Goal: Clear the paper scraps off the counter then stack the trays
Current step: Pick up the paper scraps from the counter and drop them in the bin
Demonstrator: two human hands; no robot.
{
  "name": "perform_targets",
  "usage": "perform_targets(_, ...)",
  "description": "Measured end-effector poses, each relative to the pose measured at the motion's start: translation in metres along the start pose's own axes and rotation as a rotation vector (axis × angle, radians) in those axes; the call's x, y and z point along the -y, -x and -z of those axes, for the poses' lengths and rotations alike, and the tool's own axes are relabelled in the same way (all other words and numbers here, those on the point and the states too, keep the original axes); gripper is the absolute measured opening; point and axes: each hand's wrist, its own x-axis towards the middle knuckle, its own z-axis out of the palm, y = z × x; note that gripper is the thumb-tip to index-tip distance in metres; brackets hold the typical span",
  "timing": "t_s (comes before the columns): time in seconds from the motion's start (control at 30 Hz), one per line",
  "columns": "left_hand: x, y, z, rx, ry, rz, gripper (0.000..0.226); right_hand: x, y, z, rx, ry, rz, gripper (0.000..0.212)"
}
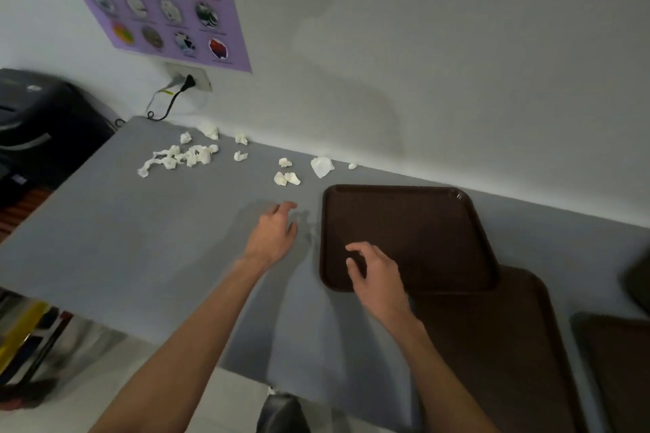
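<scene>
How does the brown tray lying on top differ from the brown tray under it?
The top tray lies almost wholly in view; the lower tray is partly covered by it and runs out of the picture. The top tray sits nearer the wall and further left than the lower tray. The right hand is over the top tray, not the lower tray. Both are brown with rounded corners.
</scene>
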Motion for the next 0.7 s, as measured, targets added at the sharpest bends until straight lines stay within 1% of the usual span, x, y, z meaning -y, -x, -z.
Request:
perform_targets(0.1, 0.014, -0.077, 0.009, 0.059, -0.076, -0.057, 0.041, 0.014, -0.025, -0.009, -0.043, 0.004, -0.059, 0.027)
perform_targets(0.2, 0.035, -0.140, 0.003, 0.144, -0.114, -0.106, 0.046, 0.027, -0.049, -0.018, -0.104, -0.006, -0.090, 0.027)
perform_targets(0.3, 0.065, -0.181, -0.019, 0.222, -0.193, -0.205, 0.057, 0.034, -0.072, -0.027, -0.129, -0.016, -0.115, 0.026)
perform_targets(0.37, 0.086, -0.196, -0.035, 0.245, -0.222, -0.252, 0.054, 0.038, -0.085, -0.032, -0.122, -0.009, -0.137, 0.027)
perform_targets(0.43, 0.103, -0.196, -0.044, 0.251, -0.248, -0.281, 0.050, 0.043, -0.095, -0.037, -0.121, 0.003, -0.132, 0.027)
perform_targets(0.53, 0.112, -0.170, -0.038, 0.238, -0.195, -0.330, 0.057, 0.050, -0.111, -0.047, -0.122, 0.015, -0.102, 0.024)
perform_targets(0.63, 0.117, -0.136, -0.023, 0.192, -0.089, -0.331, 0.045, 0.065, -0.134, -0.061, -0.089, 0.029, -0.065, 0.024)
perform_targets(0.7, 0.130, -0.118, -0.018, 0.167, -0.091, -0.351, 0.040, 0.082, -0.159, -0.073, -0.044, 0.071, -0.020, 0.024)
